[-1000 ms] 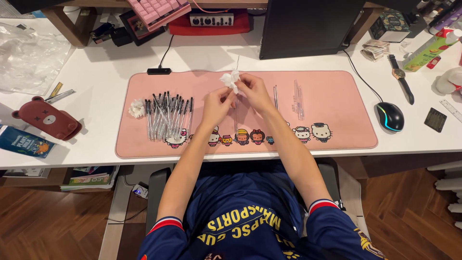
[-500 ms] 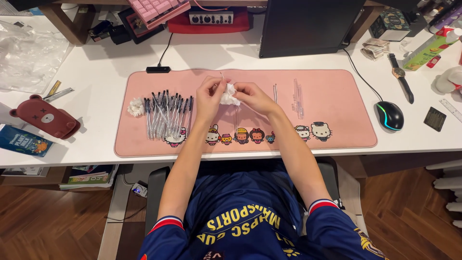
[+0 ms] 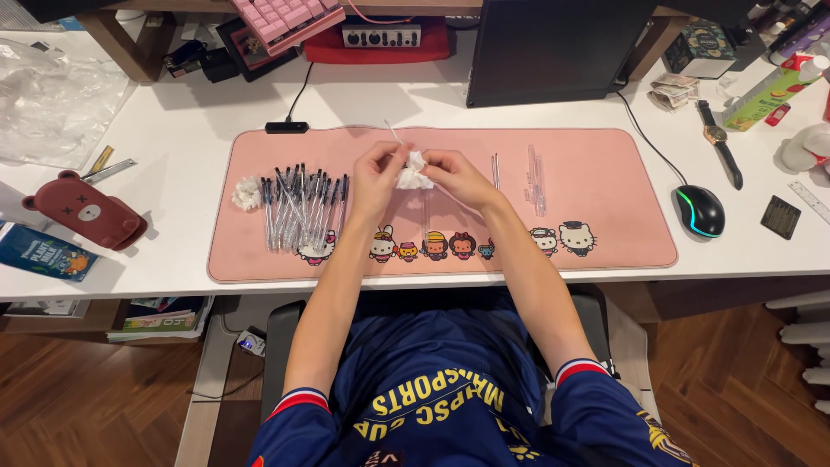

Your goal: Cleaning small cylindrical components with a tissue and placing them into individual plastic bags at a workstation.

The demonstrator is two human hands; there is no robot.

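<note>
While both hands meet over the middle of the pink mat (image 3: pixel 605 233), the left hand (image 3: pixel 378 173) pinches a thin clear tube (image 3: pixel 394 134) that slants up and away from the fingers, and the right hand (image 3: pixel 454 173) closes its fingertips on a crumpled white tissue (image 3: pixel 413 173) pressed against that tube. Both sets of fingers are curled in tight, nothing loose between them. To wipe well, it seems best to keep the left grip firm near the tube's lower end and draw the tissue along its length in one steady pull, turning the tube a little each pass. On the mat's left part lies a row of black-tipped pens (image 3: pixel 303 207), with another wad of tissue (image 3: pixel 247 194) just beyond them. On the mat's right part lie a few more clear tubes (image 3: pixel 536 177).
</note>
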